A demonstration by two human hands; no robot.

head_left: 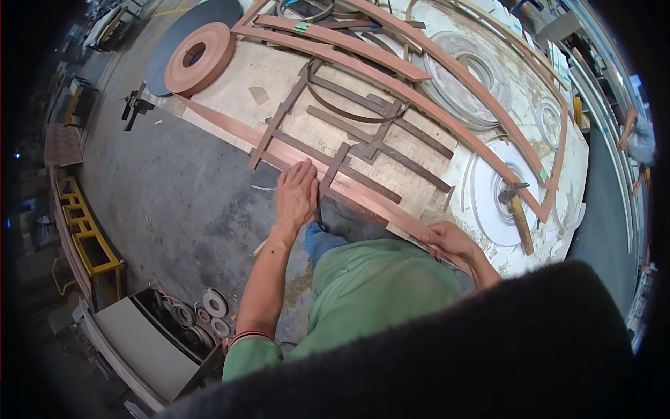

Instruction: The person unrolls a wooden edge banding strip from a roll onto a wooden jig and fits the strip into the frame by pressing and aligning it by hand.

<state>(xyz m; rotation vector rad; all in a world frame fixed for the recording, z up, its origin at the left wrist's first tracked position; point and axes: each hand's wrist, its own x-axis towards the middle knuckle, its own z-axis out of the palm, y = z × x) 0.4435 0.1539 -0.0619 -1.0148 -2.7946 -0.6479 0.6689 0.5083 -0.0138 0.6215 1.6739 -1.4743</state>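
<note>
A reddish wood-grain edge-banding strip [363,194] runs along the near edge of the table, from the large roll [218,66] at upper left toward my body. My left hand [298,190] lies flat on the strip, fingers stretched out and side by side. At the strip's near right part, my right hand [452,241] grips it between thumb and fingers; its palm side is partly hidden. Just beyond my left hand, a frame of dark brown bars [279,126] lies on the board, with one short bar [335,167] reaching across the strip.
A hammer [519,216] rests on the right over a white coil [485,199]. A long curved reddish frame [426,94] spans the table's far side. Grey coils [464,77] lie beneath it. Small rolls [214,303] sit at lower left. Another person [638,140] stands far right.
</note>
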